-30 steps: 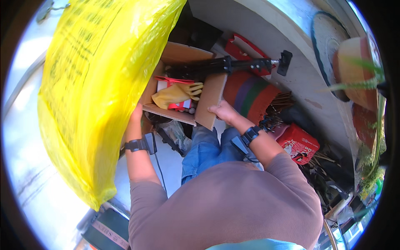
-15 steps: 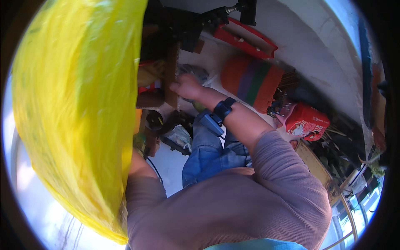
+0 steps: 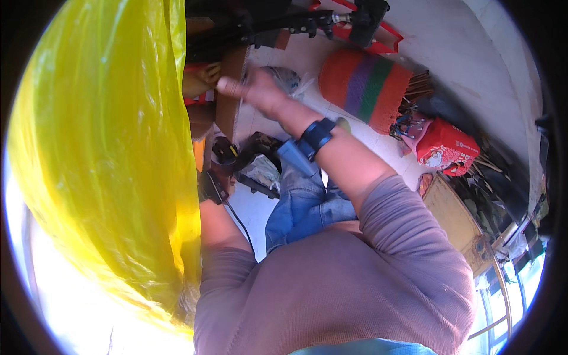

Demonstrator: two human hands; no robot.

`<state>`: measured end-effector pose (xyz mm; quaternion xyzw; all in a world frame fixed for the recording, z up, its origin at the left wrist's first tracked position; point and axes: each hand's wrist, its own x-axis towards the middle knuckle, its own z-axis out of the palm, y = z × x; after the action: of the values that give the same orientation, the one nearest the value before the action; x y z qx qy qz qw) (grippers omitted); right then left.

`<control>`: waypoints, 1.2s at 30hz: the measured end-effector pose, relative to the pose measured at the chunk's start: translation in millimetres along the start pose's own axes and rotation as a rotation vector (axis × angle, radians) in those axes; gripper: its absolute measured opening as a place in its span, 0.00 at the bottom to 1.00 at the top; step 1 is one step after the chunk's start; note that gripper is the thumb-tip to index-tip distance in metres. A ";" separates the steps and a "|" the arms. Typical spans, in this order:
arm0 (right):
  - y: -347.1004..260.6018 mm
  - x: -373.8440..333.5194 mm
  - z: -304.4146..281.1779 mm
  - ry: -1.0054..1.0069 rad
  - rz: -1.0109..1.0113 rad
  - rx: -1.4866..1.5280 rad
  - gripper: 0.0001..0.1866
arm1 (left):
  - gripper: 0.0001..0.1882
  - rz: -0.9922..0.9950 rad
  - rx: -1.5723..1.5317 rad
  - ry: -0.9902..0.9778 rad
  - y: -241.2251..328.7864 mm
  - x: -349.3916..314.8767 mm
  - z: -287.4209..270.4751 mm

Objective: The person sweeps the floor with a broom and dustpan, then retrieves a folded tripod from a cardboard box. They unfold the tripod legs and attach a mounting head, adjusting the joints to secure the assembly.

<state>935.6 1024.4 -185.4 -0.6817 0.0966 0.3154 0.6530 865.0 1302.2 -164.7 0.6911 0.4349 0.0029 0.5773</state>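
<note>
A large, crinkled sheet of thin yellow plastic, perhaps a bag (image 3: 106,154), fills the left side and hides my left hand. Only the left forearm, with a dark device (image 3: 213,186) at the wrist, shows beside its edge. My right hand (image 3: 257,92) reaches forward over the floor, holding nothing that I can see. Its fingers are apart and partly blurred. Just left of it stands the side of a cardboard box (image 3: 229,94). A clear plastic bag (image 3: 287,80) lies right behind the hand. A yellowish, finger-like shape (image 3: 208,73) shows beside the box; I cannot tell what it is.
A black jointed metal arm (image 3: 284,25) crosses the top. Farther right lie a striped woven cloth (image 3: 364,89), a red bag (image 3: 447,148) and a wooden board (image 3: 449,213). A crumpled plastic bag (image 3: 260,173) sits by my jeans. A cable (image 3: 241,223) runs past my left forearm.
My right hand has lifted away from the box edge and its fingers have spread. The yellow plastic has shifted left in view, and more of the left forearm and its wrist device shows.
</note>
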 end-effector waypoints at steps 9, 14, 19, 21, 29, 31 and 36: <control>-61.7 -2.7 -57.4 0.267 -0.084 0.764 0.39 | 0.11 -0.056 0.026 0.448 27.3 -12.2 36.8; -69.7 20.5 -45.8 0.264 -0.187 0.996 0.18 | 0.08 0.057 -0.078 0.317 21.2 15.0 26.7; -67.3 -27.6 -38.2 0.177 -0.403 1.209 0.09 | 0.06 -0.001 -0.002 0.084 9.7 43.7 -9.3; -76.9 -57.8 -49.4 0.107 -0.489 1.318 0.09 | 0.06 -0.019 -0.009 0.089 6.2 55.4 -10.7; -39.8 -179.3 -126.9 0.143 -0.597 1.205 0.18 | 0.06 -0.043 -0.078 0.139 -31.2 91.5 -26.6; -13.3 -213.2 -150.7 0.158 -0.598 1.214 0.19 | 0.07 -0.048 -0.078 0.124 -37.8 97.8 -32.8; 49.6 -292.0 -196.0 0.233 -0.522 1.005 0.18 | 0.08 -0.027 0.004 0.175 -38.0 100.5 -31.1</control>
<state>739.7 749.7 -74.3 -0.3194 0.1344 -0.0180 0.9379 889.1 1386.0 -234.9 0.6834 0.4932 0.0546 0.5355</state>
